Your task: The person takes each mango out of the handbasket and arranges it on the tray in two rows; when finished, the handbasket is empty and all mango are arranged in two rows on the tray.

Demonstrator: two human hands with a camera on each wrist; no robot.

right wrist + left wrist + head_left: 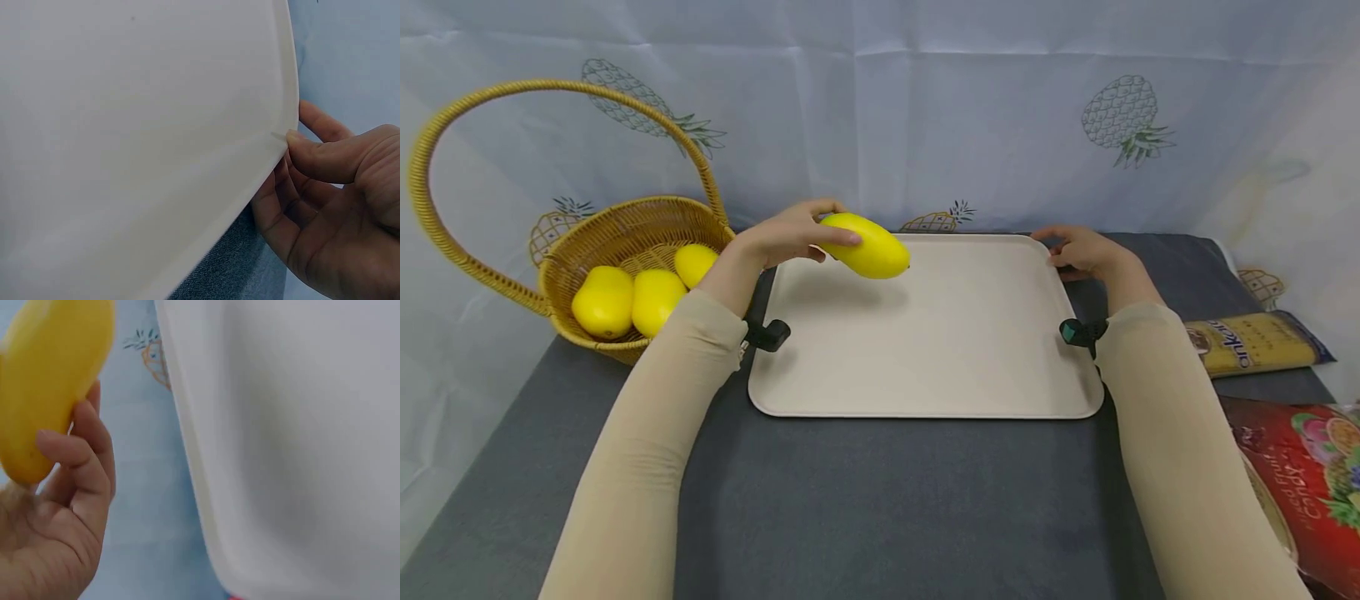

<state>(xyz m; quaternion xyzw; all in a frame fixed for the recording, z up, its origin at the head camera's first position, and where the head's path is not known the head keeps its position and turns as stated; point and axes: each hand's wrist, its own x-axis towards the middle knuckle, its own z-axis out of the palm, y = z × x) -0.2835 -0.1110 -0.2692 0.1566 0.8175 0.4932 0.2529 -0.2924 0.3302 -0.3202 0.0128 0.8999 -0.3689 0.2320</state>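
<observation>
A yellow mango [872,250] is held by my left hand [793,233] above the tray's far left part. In the left wrist view, thumb and fingers grip one end of that mango [56,369]. The cream rectangular tray [925,350] lies on the dark grey table. At its far right corner is my right hand [1086,252]. The right wrist view shows the thumb on the tray's rim [289,94] and fingers curled under and behind it, pinching the corner. Left of the tray stands a wicker basket [617,229] with several more mangoes [602,302] inside.
A tall hoop handle [422,167] rises over the basket. On the right lie a yellow-brown packet [1262,342] and a red candy bag [1292,475], partly behind the right sleeve. A pale pineapple-print cloth [880,125] hangs behind the table [887,508].
</observation>
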